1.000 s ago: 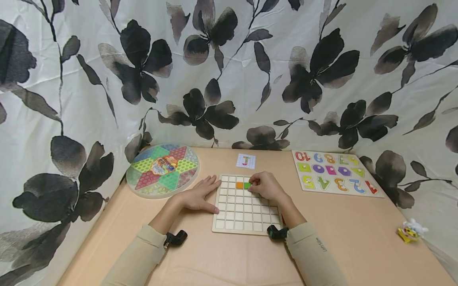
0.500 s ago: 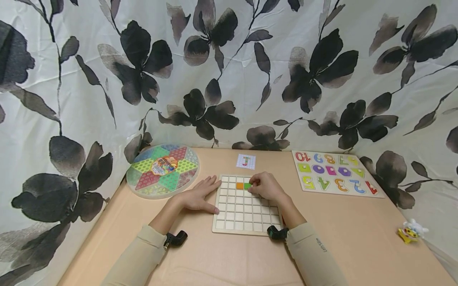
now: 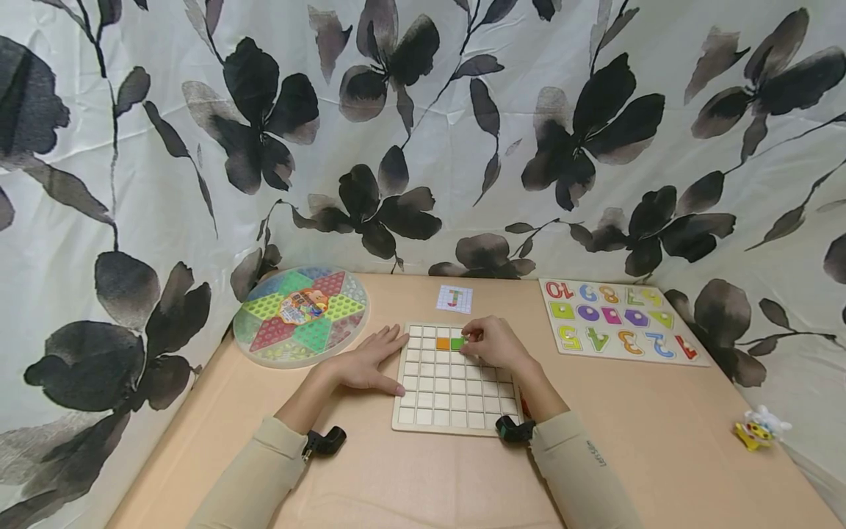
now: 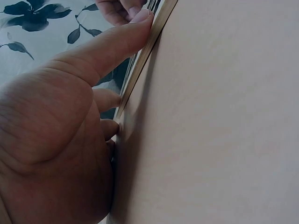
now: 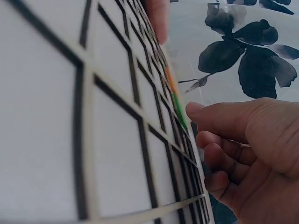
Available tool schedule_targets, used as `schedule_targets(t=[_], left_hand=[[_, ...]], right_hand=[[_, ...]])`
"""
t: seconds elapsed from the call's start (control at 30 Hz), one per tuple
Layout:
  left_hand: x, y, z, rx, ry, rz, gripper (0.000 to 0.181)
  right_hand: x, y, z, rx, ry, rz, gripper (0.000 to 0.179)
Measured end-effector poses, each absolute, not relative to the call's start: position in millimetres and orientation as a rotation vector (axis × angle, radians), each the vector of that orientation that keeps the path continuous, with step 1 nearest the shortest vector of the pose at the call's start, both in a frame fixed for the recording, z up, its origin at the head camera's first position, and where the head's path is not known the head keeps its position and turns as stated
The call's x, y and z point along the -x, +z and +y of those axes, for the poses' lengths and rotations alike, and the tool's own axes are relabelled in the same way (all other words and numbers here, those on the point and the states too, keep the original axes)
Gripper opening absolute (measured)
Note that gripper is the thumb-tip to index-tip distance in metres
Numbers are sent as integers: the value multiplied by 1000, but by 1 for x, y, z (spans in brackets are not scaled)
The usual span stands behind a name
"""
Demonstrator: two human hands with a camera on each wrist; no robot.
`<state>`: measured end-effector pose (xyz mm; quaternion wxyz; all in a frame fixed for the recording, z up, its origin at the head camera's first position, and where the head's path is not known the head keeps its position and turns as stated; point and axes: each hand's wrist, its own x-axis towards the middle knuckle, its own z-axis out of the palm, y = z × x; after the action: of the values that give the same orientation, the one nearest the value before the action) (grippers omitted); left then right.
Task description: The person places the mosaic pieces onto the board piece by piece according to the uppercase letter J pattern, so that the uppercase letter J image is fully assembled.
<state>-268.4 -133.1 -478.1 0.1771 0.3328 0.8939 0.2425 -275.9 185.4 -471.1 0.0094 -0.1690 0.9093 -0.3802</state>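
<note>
A wooden grid board (image 3: pixel 439 400) with pale square cells lies before me. In its second row from the far edge sit an orange square tile (image 3: pixel 442 343) and, right beside it, a green square tile (image 3: pixel 457 344). My left hand (image 3: pixel 362 365) touches the board's left edge, its fingers extended and thumb near the rim. My right hand (image 3: pixel 492 344) hovers at the green tile with fingers loosely bent. In the right wrist view the green tile (image 5: pixel 179 111) lies level in the grid, a small gap from the thumb tip.
A card with a coloured J (image 3: pixel 454 298) lies beyond the board. To the left is a round star-patterned game board (image 3: pixel 300 316); to the right, a number puzzle board (image 3: pixel 621 321). A small yellow-and-white toy (image 3: pixel 760 427) stands far right. Something red (image 3: pixel 525 406) peeks out by the right wrist.
My right hand has drawn slightly to the right, off the green tile, so more of it shows. The red thing by the right wrist has come into sight. My left hand stays still.
</note>
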Motion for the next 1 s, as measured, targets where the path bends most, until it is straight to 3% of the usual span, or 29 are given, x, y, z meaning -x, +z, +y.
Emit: schedule_targets(t=[1.0], left_hand=[[267, -478, -132, -940, 697, 2528, 112]], right_hand=[[260, -427, 227, 532, -1239, 2955, 25]])
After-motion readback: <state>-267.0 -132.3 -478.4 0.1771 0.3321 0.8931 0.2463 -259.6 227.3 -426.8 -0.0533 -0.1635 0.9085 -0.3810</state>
